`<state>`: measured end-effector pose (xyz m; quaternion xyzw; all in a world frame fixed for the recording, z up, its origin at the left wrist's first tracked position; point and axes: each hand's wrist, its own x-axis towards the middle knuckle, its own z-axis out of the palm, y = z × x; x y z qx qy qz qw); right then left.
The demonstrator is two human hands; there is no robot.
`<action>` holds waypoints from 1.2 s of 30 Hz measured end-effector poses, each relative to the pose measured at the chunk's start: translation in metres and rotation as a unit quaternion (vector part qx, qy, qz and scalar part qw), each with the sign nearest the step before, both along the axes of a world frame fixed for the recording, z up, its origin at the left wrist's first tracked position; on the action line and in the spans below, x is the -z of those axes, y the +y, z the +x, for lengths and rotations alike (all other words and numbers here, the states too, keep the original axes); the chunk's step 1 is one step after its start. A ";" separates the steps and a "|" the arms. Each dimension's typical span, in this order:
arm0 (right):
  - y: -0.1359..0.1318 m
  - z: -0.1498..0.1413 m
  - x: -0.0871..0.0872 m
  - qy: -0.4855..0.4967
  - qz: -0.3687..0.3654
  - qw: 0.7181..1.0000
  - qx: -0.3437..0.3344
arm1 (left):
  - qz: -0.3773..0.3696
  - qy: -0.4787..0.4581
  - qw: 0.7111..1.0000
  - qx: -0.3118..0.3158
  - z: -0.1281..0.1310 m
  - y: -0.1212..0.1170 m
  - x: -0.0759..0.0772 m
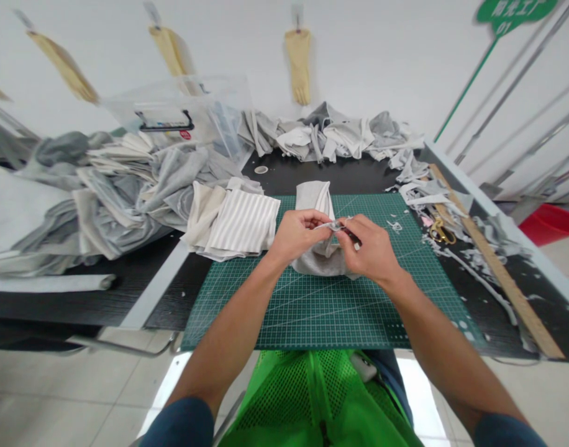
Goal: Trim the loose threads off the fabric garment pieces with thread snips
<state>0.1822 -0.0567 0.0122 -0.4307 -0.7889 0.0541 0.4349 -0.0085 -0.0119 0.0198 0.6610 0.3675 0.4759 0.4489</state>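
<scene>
A piece of grey fabric (319, 266) lies bunched on the green cutting mat (312, 316), under and between my hands. My left hand (303, 233) pinches the fabric's edge between thumb and fingers. Opposite it, almost touching, my right hand (371, 248) is closed on the same edge, and loose threads stick up at the fingertips. A small dark object shows within the right hand; its kind is mostly hidden by the fingers. To the left of my left hand sits a stack of folded striped cloth (242, 222), partly on the mat.
Heaped grey fabric (172, 171) covers the left, before a clear plastic bin (214, 118). More scraps (331, 133) line the back. At right lie gold-handled scissors (440, 231), a wooden ruler (499, 267) and offcuts. A tape ring (261, 169) lies behind the mat.
</scene>
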 end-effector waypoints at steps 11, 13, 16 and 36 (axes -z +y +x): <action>0.005 -0.001 0.011 -0.021 0.053 0.998 0.028 | -0.003 0.027 0.999 -0.018 0.001 -0.002 -0.001; 0.006 -0.001 0.013 -0.021 0.065 0.997 0.029 | -0.007 0.031 0.999 -0.017 0.001 -0.002 -0.002; 0.006 0.000 0.013 -0.024 0.067 0.997 0.027 | -0.010 0.033 0.999 -0.018 0.001 -0.003 -0.003; 0.003 0.000 0.004 -0.018 -0.005 1.000 -0.002 | 0.012 0.081 0.996 -0.024 0.002 -0.005 -0.003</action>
